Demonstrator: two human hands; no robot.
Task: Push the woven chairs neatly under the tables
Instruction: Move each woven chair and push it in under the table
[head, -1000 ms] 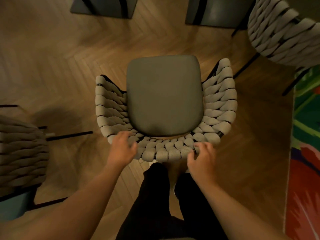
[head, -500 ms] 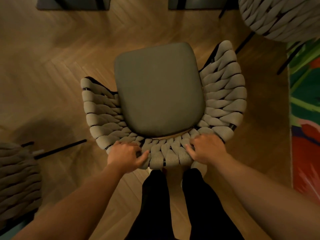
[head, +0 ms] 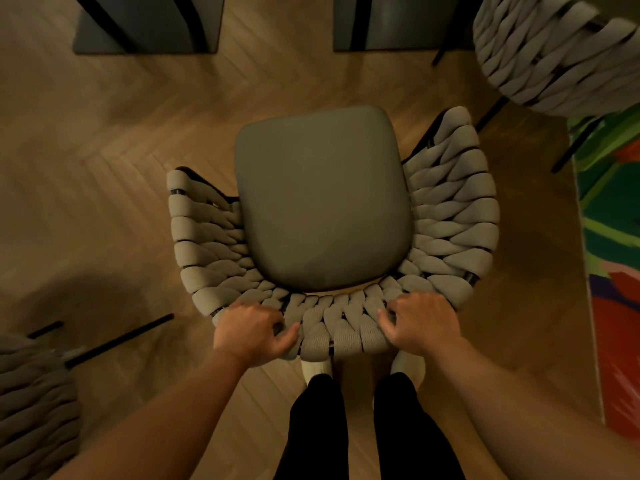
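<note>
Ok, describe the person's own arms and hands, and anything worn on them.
Both forearms are bare, with no sleeves in view. The left hand and right hand wear no gloves, and no rings, watch or bracelets are visible in this dim, warm light.

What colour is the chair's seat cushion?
Plain grey-green seat cushion, clearest in the head view.

No text, label, brand, number or sign can be read anywhere in the head view.

Three woven chairs [head: 332,209] [head: 554,53] [head: 34,403], two hands [head: 251,332] [head: 424,322], one rug [head: 613,271].
</note>
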